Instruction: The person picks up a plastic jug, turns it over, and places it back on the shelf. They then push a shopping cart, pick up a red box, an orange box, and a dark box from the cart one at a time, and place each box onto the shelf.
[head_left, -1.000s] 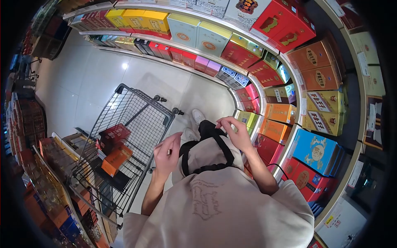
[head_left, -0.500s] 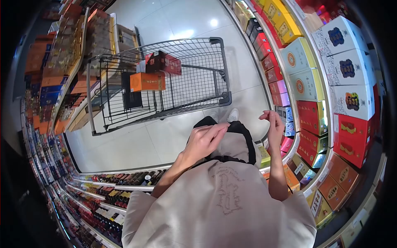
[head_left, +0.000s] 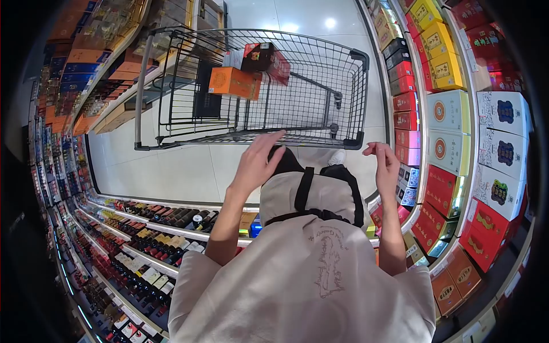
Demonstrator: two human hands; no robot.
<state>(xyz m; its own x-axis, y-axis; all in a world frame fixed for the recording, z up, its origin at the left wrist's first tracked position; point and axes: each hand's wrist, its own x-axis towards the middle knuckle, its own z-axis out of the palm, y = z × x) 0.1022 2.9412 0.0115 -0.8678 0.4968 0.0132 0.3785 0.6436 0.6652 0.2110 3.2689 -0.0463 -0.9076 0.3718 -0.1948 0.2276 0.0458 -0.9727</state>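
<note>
A wire shopping cart [head_left: 359, 56] stands in the aisle in front of me. It holds an orange box [head_left: 235, 83] and a dark red-and-black box [head_left: 264, 58]. My left hand [head_left: 257, 164] is open and empty, with its fingers spread; the fingertips overlap the cart's near rim in this view. Away to the right, my right hand [head_left: 386, 163] hovers near the shelf of boxes with loosely bent fingers, apart from one another and holding nothing. A black strap and pouch [head_left: 311, 191] hang at my waist.
Shelves on the right carry red gift boxes [head_left: 443, 191], white boxes [head_left: 503, 148] and yellow boxes [head_left: 446, 68]. Rows of bottles [head_left: 154, 246] line the lower left shelving. A display with orange and blue boxes [head_left: 80, 71] borders the cart's far left. Pale tiled floor [head_left: 189, 174] surrounds the cart.
The cart now appears farther up and to the right as the view shifts. My left hand has moved left, its fingers spreading from a pinched pose. My right hand stays bent and empty.
</note>
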